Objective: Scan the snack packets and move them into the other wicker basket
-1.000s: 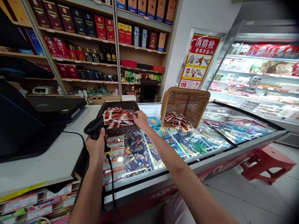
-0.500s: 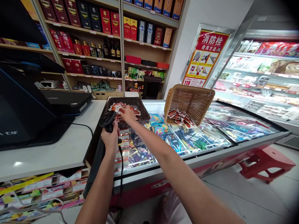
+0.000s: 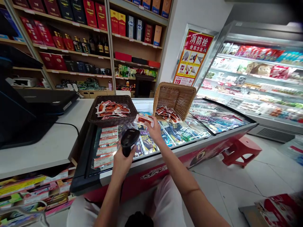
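Observation:
My left hand (image 3: 123, 162) is wrapped round the handle of a black barcode scanner (image 3: 130, 138), its head pointing forward over the freezer's front part. In my right hand (image 3: 153, 128) is a small packaged sausage (image 3: 143, 120), pinched by one end above the freezer glass, just ahead and to the right of the scanner. A dark brown wicker basket (image 3: 94, 119) with a heap of packaged sausages (image 3: 112, 109) stands to the left. On the right, a light tan wicker basket (image 3: 176, 94) is tipped toward me, with more packaged sausages (image 3: 167, 113) in its lower part.
A glass-topped chest freezer (image 3: 189, 137) runs beneath both baskets. At left is a white counter (image 3: 35, 157) with a black checkout terminal (image 3: 16, 116). A red stool (image 3: 242, 151) stands on the floor at right. Shelves of boxes and bottles line the back wall.
My right hand has come out of the dark basket and moved right, holding a packaged sausage. The scanner in my left hand has moved right and nearer to me. The view has shifted right.

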### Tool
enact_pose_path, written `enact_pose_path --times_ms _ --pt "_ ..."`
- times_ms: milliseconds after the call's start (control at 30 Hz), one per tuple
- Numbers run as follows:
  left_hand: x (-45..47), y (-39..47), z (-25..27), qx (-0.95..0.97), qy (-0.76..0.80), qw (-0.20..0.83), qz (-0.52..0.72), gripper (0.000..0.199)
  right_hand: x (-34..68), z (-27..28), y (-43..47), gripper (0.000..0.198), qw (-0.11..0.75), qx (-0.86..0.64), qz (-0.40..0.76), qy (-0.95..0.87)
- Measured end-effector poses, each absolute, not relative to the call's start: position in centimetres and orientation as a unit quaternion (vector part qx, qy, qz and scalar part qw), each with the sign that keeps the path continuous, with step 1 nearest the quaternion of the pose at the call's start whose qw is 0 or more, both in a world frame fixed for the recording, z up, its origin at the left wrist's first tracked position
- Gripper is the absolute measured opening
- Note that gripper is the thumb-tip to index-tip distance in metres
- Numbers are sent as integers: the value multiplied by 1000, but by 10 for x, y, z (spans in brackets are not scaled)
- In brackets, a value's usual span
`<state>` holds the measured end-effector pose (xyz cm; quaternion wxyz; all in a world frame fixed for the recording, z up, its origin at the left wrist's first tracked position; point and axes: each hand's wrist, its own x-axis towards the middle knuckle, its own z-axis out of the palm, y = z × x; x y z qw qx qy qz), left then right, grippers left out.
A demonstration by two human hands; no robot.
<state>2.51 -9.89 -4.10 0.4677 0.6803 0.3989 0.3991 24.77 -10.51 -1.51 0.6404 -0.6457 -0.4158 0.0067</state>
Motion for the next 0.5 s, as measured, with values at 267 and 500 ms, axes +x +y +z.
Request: enact_pose_path --times_ms 267,500 --pt "31 -128 -33 700 397 449 387 45 244 -35 -146 42 657 -634 -28 -407" --pt "34 -134 -27 711 398 437 383 43 242 -37 -152 42 664 -632 -36 -398"
